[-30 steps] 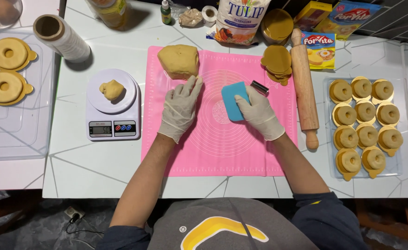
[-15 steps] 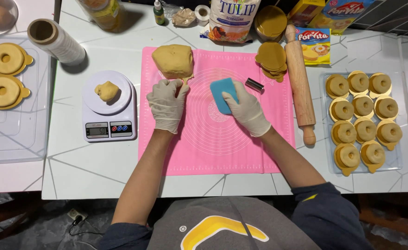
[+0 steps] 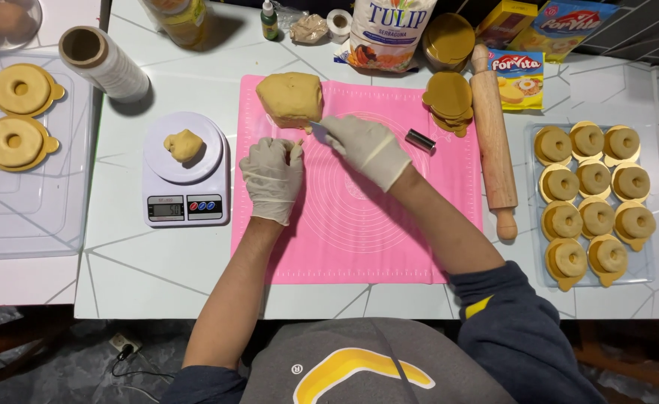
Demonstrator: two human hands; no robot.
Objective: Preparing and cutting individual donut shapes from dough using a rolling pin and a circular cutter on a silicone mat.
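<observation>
A tan dough block lies at the far edge of the pink silicone mat. My right hand, in a white glove, is closed around a blue scraper whose edge meets the block's near right corner. My gloved left hand rests on the mat just below the block with its fingers curled, and a small tan bit of dough shows at the fingertips. To the left, a white kitchen scale carries a small lump of dough.
A wooden rolling pin lies along the mat's right side, beside stacked gold discs and a small metal cutter. A tray of ring pastries sits at right. At left are two more rings and a film roll; packets line the back.
My right hand carried the blue scraper left and up across the mat to the dough block. My left hand drew back slightly from the block and curled its fingers.
</observation>
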